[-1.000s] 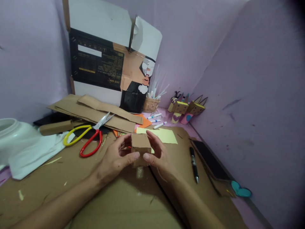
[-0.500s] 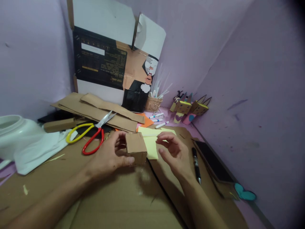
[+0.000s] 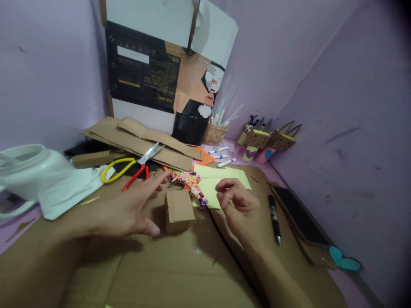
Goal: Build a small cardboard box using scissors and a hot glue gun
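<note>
A small cardboard box (image 3: 179,209) rests on the brown cardboard sheet (image 3: 154,269) in front of me. Just left of it, my left hand (image 3: 128,211) has its fingers and thumb spread, not touching the box. My right hand (image 3: 239,205) hovers at the right with curled fingers; whether they pinch something small cannot be made out. Behind the box lies a flower-patterned glue gun (image 3: 192,183) with a black cord (image 3: 226,246). Yellow paper (image 3: 210,192) lies under and beside it.
Scissors with yellow and red handles (image 3: 141,161) lean by cardboard strips (image 3: 160,143) at the left. A white jug (image 3: 35,171) stands far left. A pen (image 3: 275,220) and a phone (image 3: 302,216) lie right. Markers (image 3: 226,162), a basket (image 3: 214,133) and cardboard figures (image 3: 258,139) are behind.
My left hand has let go of the box and moved left, its fingers spreading. The box now stands on the sheet, uncovering the glue gun. My right hand's fingers have curled in.
</note>
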### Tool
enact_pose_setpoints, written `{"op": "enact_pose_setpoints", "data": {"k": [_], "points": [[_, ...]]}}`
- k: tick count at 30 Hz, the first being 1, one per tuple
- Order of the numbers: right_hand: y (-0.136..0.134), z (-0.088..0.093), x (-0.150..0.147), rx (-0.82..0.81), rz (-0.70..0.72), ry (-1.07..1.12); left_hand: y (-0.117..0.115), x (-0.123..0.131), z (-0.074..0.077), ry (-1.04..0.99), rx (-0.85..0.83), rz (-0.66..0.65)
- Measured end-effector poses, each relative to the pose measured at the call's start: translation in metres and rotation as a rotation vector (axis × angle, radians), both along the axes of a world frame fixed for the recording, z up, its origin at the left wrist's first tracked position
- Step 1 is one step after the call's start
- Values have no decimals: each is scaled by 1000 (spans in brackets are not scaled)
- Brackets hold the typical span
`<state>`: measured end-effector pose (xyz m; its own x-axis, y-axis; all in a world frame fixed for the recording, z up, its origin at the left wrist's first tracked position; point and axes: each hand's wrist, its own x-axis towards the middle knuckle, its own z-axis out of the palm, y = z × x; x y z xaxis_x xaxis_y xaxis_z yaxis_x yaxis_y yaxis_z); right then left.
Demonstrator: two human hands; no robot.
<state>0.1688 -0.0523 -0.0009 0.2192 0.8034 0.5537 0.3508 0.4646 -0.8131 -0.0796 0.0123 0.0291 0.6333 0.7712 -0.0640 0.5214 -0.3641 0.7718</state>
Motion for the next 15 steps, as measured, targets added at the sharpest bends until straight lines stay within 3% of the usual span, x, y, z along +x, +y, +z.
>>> {"op": "enact_pose_setpoints", "data": {"k": [4,9,12,15], "points": [[-5,4,5,-62,-47,35,6,-3,9,-76,-129,-21],[-5,-1,6,-160,109,109,2,16,2,-380,-220,202],[-3,-3,-4,-355,142,104,-7,29,-2,-395,-261,299],[-2,-2,-18,-461,137,124,-15,38,-6,-339,-262,297]]}}
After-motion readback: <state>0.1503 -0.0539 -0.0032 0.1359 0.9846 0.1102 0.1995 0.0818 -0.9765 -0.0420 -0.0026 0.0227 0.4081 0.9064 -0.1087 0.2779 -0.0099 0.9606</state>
